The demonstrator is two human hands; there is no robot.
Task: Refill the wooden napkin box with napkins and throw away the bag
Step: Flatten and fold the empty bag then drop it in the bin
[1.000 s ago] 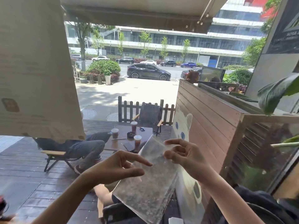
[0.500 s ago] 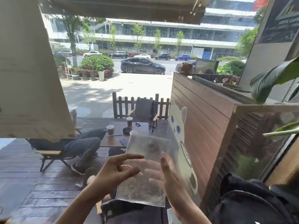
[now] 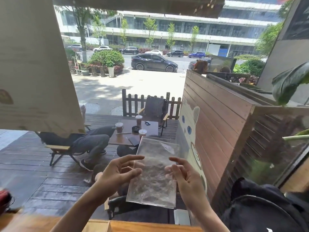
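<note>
An empty clear plastic bag [image 3: 154,180] hangs upright in the air in front of a window, flat side toward me. My left hand [image 3: 119,172] pinches its left edge, thumb in front and fingertips showing through the plastic. At the right edge my right hand [image 3: 183,175] holds it, with fingers curved behind the bag and blurred through it. A light wooden counter edge [image 3: 133,226] runs along the bottom of the view. I cannot pick out the wooden napkin box or any napkins for certain.
A large pale wooden panel [image 3: 33,64] hangs at the upper left. A black backpack [image 3: 267,208] lies at the lower right under plant leaves [image 3: 289,81]. A red blurred object [image 3: 5,200] sits at the left edge. Outside the glass are a terrace table [image 3: 133,131], chairs and seated people.
The bag has turned from a slant to upright. My right hand has moved from the bag's top and front to its right edge. The view has tipped down, showing the counter.
</note>
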